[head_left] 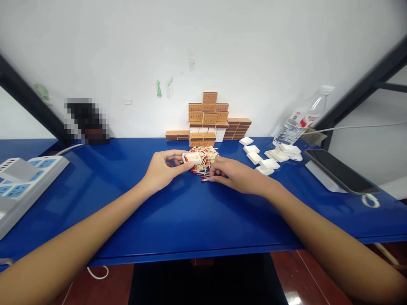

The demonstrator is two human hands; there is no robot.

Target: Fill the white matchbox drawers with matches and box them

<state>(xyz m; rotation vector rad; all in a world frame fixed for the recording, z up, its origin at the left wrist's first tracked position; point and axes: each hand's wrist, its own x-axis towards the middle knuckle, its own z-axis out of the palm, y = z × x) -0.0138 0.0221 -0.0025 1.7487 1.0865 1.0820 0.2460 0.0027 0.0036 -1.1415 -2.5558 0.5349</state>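
My left hand point(163, 170) is closed round a small white matchbox tray point(192, 158), which has matches lying in it. Just to the right, my right hand point(229, 173) pinches one or more red-tipped matches point(205, 179) low over the blue tabletop. Between and beyond both hands spreads a loose pile of matches point(206, 154), partly hidden behind the tray and the right fingers. Stacked matchboxes point(209, 116) with orange printed faces stand behind the pile against the wall.
White matchbox trays point(269, 164) lie scattered at the right. Behind them leans a clear water bottle point(300, 116), with a phone point(341, 169) propped nearer the edge. A power strip point(34, 178) sits at the left; a dark, blurred-out object point(87, 121) is by the wall.
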